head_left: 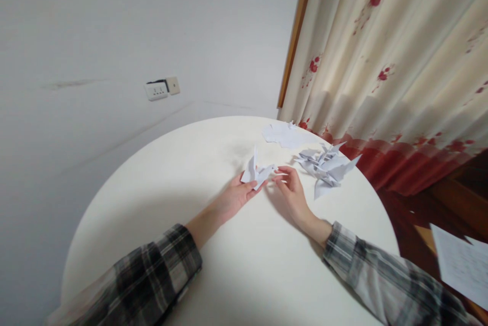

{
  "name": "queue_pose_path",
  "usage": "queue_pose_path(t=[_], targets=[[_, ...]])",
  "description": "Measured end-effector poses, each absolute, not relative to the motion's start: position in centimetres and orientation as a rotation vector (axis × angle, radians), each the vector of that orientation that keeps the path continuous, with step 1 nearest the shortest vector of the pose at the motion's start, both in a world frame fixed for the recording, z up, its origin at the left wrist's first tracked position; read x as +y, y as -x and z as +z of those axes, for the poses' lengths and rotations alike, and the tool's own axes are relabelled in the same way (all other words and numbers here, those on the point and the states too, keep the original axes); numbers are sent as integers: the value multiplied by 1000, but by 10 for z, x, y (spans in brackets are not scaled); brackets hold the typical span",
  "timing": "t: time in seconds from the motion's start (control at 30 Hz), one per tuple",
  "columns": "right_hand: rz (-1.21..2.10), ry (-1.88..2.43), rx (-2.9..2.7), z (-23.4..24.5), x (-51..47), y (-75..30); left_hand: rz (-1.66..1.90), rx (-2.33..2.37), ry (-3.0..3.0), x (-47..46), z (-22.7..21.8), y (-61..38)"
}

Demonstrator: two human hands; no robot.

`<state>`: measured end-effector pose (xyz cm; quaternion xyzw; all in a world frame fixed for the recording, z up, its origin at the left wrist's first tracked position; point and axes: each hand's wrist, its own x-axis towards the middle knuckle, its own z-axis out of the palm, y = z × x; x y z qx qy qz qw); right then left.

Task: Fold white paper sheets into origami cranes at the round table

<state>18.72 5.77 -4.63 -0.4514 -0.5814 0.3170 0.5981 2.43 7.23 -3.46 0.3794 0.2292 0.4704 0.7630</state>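
Note:
A folded white paper crane [257, 171] stands on the round white table [160, 188], one wing pointing up. My left hand [237, 196] grips its body from below, fingers closed on the paper. My right hand [290, 189] pinches the tip of the crane's right wing between thumb and fingers. Both forearms wear plaid sleeves and rest on the tabletop.
A pile of several finished paper cranes [326, 164] lies to the right of my hands. Flat white paper sheets [284, 134] lie at the table's far edge. A cream curtain with red flowers [385, 71] hangs at right. A printed sheet [459, 265] sits low right, a wall socket [157, 90] at left.

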Motion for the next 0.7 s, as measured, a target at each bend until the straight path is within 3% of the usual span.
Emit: queue_pose_path(t=[0.2, 0.7], targets=[[1190, 935, -1335, -50, 67, -186, 965, 468, -677, 75, -28, -22], [1449, 771, -1327, -34, 48, -183, 974, 487, -687, 77, -31, -19]])
